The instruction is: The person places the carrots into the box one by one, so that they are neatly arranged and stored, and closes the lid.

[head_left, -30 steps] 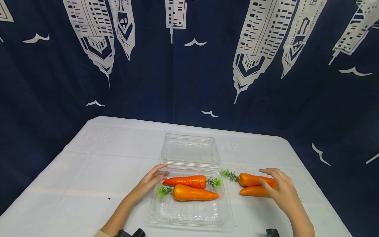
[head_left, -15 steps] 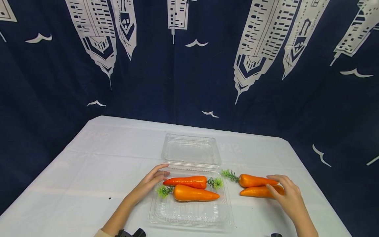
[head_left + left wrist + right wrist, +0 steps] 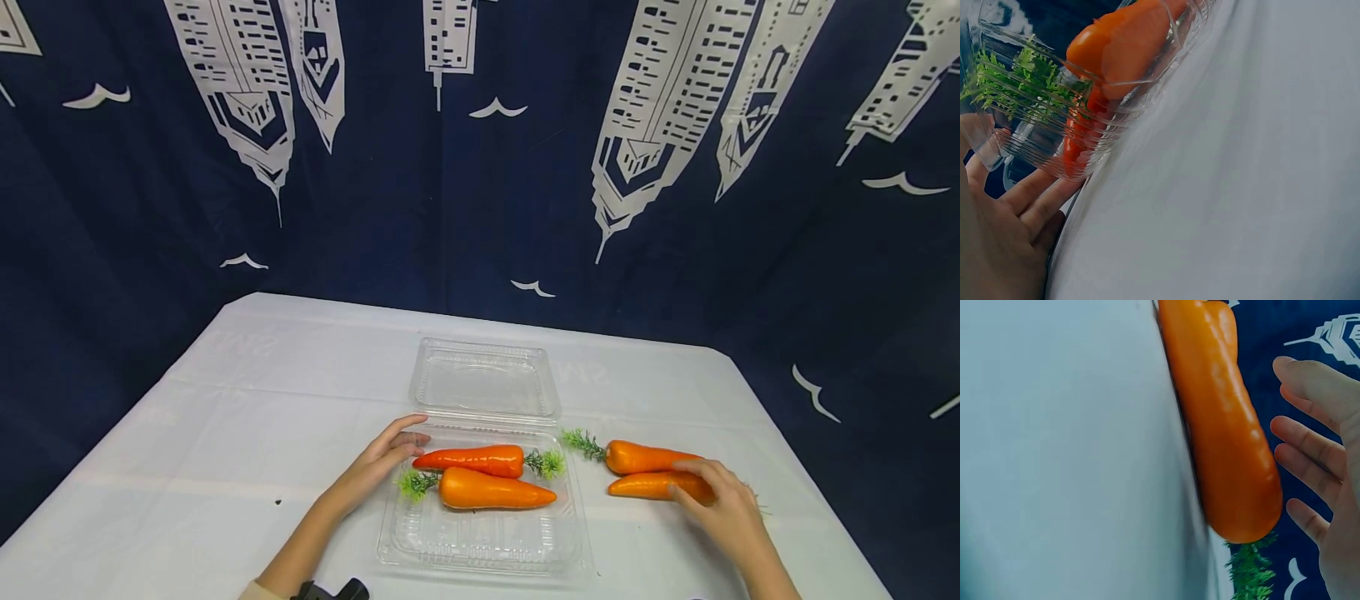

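A clear plastic clamshell box (image 3: 480, 546) lies unfolded on the table. In its tray rest two toy carrots with leafy tops: a red-orange carrot (image 3: 468, 458) behind and an orange carrot (image 3: 497, 490) in front, pointing opposite ways. My left hand (image 3: 371, 467) rests at the tray's left rim, fingers extended along the plastic. To the right of the box lie two more orange carrots, a rear carrot (image 3: 643, 456) and a front carrot (image 3: 648, 485). Just over the front carrot's right end hovers my right hand (image 3: 723, 504); the right wrist view shows its fingers spread and apart from the carrot (image 3: 1229, 450).
The box's lid (image 3: 483, 379) lies flat behind the tray. A white cloth (image 3: 225, 467) covers the table, with a small dark speck (image 3: 277, 502) on the left. A dark blue curtain (image 3: 360, 250) with white printed buildings hangs behind.
My right hand has moved slightly toward the near side and lower, over the front carrot's thick end. My left hand, the box and the carrots stay where they were.
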Demonstrator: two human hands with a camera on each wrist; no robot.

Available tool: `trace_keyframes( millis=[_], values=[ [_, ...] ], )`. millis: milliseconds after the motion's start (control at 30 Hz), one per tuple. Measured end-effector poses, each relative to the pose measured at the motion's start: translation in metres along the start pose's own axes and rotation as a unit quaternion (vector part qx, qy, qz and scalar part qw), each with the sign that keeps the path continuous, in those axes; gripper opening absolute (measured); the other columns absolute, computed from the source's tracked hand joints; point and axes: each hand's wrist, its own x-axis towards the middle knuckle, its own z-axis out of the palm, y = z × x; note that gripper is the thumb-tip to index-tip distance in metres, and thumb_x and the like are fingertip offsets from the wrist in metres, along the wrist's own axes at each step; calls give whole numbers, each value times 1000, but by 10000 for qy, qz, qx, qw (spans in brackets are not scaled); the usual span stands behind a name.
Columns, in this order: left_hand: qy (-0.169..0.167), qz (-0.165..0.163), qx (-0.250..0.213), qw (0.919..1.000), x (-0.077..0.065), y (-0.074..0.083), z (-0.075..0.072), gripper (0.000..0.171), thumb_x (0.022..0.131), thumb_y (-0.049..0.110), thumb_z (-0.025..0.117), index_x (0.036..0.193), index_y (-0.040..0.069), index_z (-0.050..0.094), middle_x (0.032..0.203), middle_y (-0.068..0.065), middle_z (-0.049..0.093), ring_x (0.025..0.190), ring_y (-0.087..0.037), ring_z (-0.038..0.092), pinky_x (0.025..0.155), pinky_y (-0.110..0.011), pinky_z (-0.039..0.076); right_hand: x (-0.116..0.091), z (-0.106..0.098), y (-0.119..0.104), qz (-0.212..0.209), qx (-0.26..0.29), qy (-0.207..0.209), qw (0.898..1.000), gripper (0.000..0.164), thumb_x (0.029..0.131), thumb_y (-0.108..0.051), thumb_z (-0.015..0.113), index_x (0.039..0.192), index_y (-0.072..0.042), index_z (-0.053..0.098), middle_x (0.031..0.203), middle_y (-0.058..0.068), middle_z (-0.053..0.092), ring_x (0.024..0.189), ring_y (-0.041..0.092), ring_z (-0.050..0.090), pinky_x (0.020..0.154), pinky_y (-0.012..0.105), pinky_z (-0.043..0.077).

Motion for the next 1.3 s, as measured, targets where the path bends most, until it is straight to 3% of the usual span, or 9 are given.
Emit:
trace_keyframes(
  millis=[233,567,900,1000,1100,1167,1300],
  values=[
    [-1,21,-2,10000,0,-1,0,43,97,20,40,139,15,31,127,-24,49,112,-35,52,93,-17,39,-1,3,5,113,48,-180,9998,34,79,-31,69,105,-9,61,114,21,55,110,43,42,90,71,16],
    [27,-11,-24,10000,0,-1,0,43,97,21,41,139,15,32,127,-23,49,112,-33,52,94,-20,40,0,4,8,386,-217,-590,9973,44,76,-42,69,107,-11,60,118,17,51,109,39,39,86,56,26],
    [-10,32,-30,10000,-1,1,0,43,97,20,40,139,14,31,128,-24,48,112,-37,51,94,-19,40,0,6,11,399,-639,-1098,9911,58,71,-54,68,111,-12,59,125,21,47,116,42,32,87,61,20],
    [-11,21,-29,10000,-1,1,0,43,97,19,40,139,14,31,128,-24,48,112,-37,51,93,-18,40,0,6,11,401,-805,-1249,9881,57,70,-51,70,111,-13,60,124,21,48,115,42,33,87,62,20],
    [-4,4,-22,10000,-1,1,0,43,97,18,39,139,14,31,128,-24,49,112,-36,51,94,-21,40,0,5,11,368,-921,-1363,9857,49,71,-38,74,111,-14,60,123,21,49,113,42,35,85,62,21],
    [-5,18,-13,10000,-1,1,0,43,97,18,39,139,14,31,128,-24,49,111,-36,52,97,-30,40,0,5,10,373,-996,-1433,9840,45,71,-28,75,111,-13,60,124,22,50,112,42,36,85,62,21],
    [6,-15,-14,10000,0,-2,0,42,97,20,39,139,18,32,127,-20,51,111,-32,53,98,-29,39,2,4,7,396,-1186,-1583,9794,45,71,-17,74,113,-12,59,123,23,51,109,42,40,84,60,25]
  ],
)
